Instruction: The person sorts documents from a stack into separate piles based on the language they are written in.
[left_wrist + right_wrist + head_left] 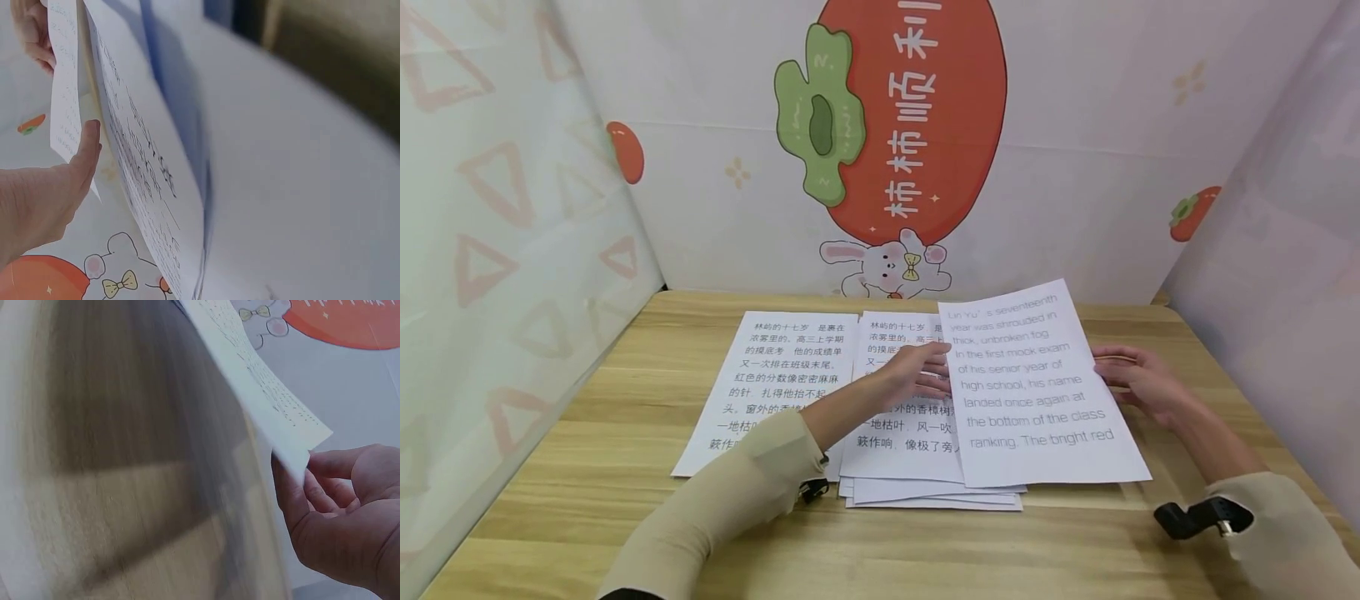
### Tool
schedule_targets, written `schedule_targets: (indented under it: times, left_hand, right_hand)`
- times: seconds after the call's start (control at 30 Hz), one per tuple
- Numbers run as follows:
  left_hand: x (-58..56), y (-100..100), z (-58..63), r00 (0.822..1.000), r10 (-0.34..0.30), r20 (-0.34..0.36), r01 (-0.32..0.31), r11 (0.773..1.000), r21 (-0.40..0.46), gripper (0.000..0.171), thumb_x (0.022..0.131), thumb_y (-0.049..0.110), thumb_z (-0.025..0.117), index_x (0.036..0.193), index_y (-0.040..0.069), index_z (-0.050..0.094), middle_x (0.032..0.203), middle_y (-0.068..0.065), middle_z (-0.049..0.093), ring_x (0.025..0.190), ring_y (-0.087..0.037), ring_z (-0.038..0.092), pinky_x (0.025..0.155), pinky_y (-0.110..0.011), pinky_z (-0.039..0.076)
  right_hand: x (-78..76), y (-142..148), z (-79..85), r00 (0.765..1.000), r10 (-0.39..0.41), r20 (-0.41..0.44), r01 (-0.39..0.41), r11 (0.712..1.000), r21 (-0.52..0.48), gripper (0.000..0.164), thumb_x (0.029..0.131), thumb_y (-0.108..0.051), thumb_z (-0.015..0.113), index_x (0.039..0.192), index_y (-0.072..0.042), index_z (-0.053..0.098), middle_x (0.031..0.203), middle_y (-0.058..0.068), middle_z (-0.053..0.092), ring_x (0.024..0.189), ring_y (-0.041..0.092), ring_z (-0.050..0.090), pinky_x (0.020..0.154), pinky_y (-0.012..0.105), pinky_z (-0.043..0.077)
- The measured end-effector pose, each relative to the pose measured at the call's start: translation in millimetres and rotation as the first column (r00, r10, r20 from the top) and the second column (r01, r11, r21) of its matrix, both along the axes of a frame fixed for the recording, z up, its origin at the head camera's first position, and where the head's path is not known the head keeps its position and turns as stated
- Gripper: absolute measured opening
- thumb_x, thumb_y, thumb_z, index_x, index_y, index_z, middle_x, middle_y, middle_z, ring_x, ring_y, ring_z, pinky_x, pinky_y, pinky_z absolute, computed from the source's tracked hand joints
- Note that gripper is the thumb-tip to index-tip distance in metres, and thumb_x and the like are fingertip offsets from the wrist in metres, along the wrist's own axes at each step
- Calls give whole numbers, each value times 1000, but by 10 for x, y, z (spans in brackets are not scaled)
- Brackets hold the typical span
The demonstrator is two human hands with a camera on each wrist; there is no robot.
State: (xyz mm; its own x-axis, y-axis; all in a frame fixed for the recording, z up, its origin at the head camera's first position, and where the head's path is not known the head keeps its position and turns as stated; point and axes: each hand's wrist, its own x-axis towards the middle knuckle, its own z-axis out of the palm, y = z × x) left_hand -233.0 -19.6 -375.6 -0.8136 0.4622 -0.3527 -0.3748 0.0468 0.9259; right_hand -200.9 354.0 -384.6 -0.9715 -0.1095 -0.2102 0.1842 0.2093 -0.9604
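A white sheet of paper printed in English is raised and tilted above the right part of the table. My right hand pinches its right edge; in the right wrist view the thumb and fingers grip the paper's edge. My left hand reaches over the middle stack of sheets printed in Chinese, fingertips right at the English sheet's left edge. Seen from the left wrist, the left hand has its fingers straight, overlapping that sheet. The English sheet covers the stack's right side.
To the left of the stack lies another Chinese-printed sheet, partly hidden by the left forearm. Several sheet edges stick out unevenly at the stack's front. The wooden table is bounded by a printed cloth backdrop behind and at both sides.
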Motion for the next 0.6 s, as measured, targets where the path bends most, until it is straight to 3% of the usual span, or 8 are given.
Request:
schedule_targets:
  times: [0.4,0.6]
  left_hand:
    - [-3,275,-59,999,0,46,-3,998,61,62,102,34,59,142,-13,50,128,-25,65,109,-39,71,95,-39,61]
    - [2,370,-44,998,-25,64,18,995,99,64,103,34,55,145,-14,45,135,-29,60,119,-44,65,102,-44,58]
  right_hand:
    - [-18,302,-70,1000,-12,-1,12,994,106,19,106,-20,61,112,-37,68,101,-20,70,91,4,69,73,27,62]
    - [8,405,-89,999,-45,18,42,991,124,17,106,-21,61,112,-37,65,98,-22,71,89,5,69,73,27,62]
